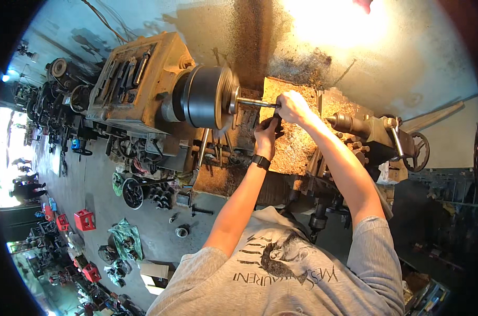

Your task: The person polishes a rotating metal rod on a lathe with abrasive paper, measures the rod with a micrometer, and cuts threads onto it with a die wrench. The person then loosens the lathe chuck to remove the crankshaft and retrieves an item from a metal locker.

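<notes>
- Fingers of the right hand (295,109) are bent inward at the far end of the metal rod (254,102); whether they clasp the rod itself or the small dark piece beside it, I cannot tell.
- Fingers of the left hand (264,141) are partly curled, just under that same end, toward 7 o'clock of the right hand; their grip is too dark to make out.
- A dark watch (261,161) circles the left wrist.
- The rod lies nearly level, its other end in the round metal drum (204,97) at 9 o'clock from the hands.
- Beyond the drum, between 9 and 10 o'clock, stands the machine box (170,52), hand tools (142,68) lying on top.
- Under and around the hands, brown shavings (297,145) cover a sheet.
- Just past 3 o'clock, a pointed metal cone (345,122) sits apart from the rod, with a handwheel (419,151) farther out.
- On the floor, a red crate (84,219) stands at 8 o'clock.
</notes>
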`<control>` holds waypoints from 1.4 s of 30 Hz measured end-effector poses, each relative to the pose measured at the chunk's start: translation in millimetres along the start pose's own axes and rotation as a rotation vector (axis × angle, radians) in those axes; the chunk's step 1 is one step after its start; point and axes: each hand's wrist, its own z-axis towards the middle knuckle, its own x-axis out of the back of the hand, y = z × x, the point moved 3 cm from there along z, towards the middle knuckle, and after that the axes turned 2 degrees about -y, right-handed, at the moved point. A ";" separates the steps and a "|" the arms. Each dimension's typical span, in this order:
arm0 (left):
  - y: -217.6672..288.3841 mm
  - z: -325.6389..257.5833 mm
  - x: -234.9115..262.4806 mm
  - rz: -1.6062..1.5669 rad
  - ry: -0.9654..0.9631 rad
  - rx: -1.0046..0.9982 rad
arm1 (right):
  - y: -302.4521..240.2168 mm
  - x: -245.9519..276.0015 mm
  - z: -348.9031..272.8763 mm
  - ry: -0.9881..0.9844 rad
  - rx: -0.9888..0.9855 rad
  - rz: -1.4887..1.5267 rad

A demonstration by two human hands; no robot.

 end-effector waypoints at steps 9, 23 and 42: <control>3.6 -9.5 -12.8 0.048 -0.126 -0.014 | 8.2 5.8 -20.7 -0.010 -0.200 -0.035; 78.6 -121.3 55.7 0.914 -0.091 -0.653 | -41.1 5.5 -142.2 0.182 -0.271 0.596; 218.0 -36.9 351.0 1.767 0.351 -0.614 | -63.4 -32.8 -150.9 0.352 -0.304 0.921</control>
